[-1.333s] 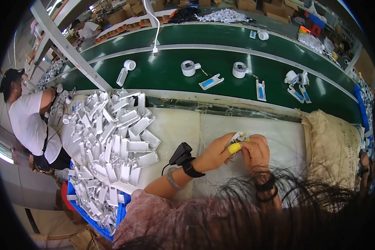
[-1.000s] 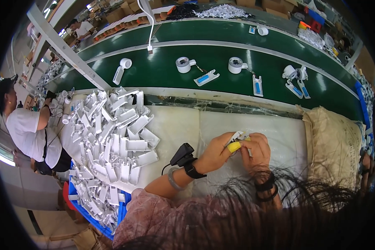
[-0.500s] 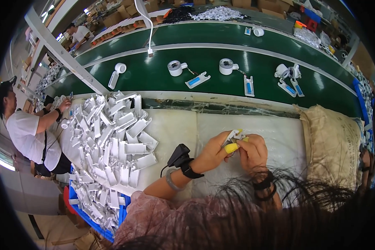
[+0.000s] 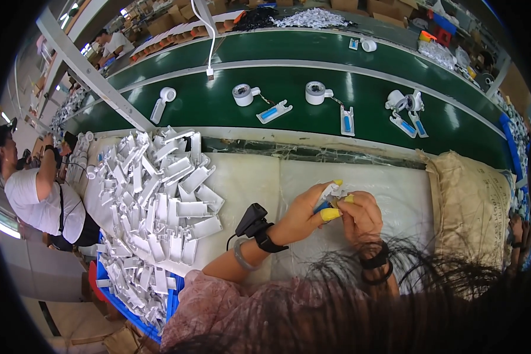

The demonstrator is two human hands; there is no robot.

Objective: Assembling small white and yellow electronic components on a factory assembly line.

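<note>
My left hand [image 4: 304,215] is closed around a white plastic housing [image 4: 334,190], and a bit of blue shows beneath it. Yellow covers are on some of my fingertips. My right hand [image 4: 363,217] meets it from the other side with its fingers pinched at the housing's edge; whatever tiny part lies between those fingertips is hidden. Left of my forearm, a big heap of loose white plastic housings [image 4: 159,189] covers the worktop and spills over into a blue bin [image 4: 172,304].
Beyond the worktop runs a green conveyor [image 4: 200,106] carrying white round-headed units, such as this one [image 4: 245,94], wired to housings with blue cells. A tan sack [image 4: 469,206] stands right. A cable [image 4: 210,47] hangs over the belt. A co-worker [image 4: 35,183] sits at far left.
The units on the near belt have shifted slightly left. My hands tilt the housing a little, showing more blue, and my right fingers have drawn slightly back. The co-worker has raised an arm.
</note>
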